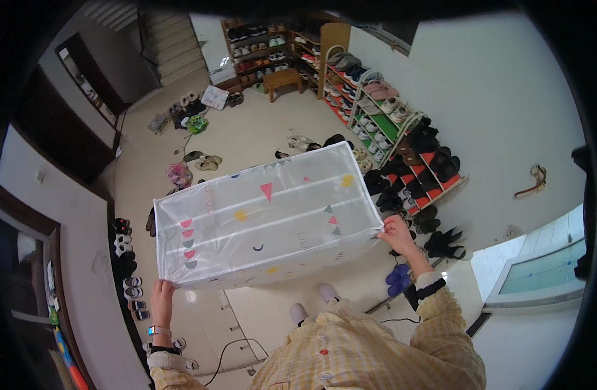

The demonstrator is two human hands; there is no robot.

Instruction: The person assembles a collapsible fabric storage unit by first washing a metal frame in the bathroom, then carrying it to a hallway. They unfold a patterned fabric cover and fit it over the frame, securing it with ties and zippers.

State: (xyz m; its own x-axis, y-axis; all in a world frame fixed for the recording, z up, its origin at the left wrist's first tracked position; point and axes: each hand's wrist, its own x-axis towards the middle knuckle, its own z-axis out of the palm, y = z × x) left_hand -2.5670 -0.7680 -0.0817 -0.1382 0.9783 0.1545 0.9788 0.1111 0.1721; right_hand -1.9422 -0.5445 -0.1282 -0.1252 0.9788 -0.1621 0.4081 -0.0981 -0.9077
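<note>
A big see-through white rectangular box-shaped cover in thin sheet material, printed w/ pink, yellow & grey-blue shapes, was directly in front of the person, btwn the two hands & running away from them. Its long axis went L to R across the view, tilted so the R end sat a bit farther off. L hand, w/ a watch on the wrist, was pinching the near L corner; R hand was pinching the near R corner, fingertips closed on the edge. So neither grip was loose, & each hand was nearest its own end; the L one was lower in view, closer to the body side. From both grips, the cover's top panel lay ahead, w/ the R grip having most of it off to its L & the L grip having most off to its R. Front panel hung below the near edge, above the pale lavender closed-toe clogs on the person's feet. Couldn't tell if the bottom touched the pale tiled floor. Metal-framed shoe rack w/ green shelves stood past the far R corner; blue-purple clogs sat just below the R hand in view.
</note>
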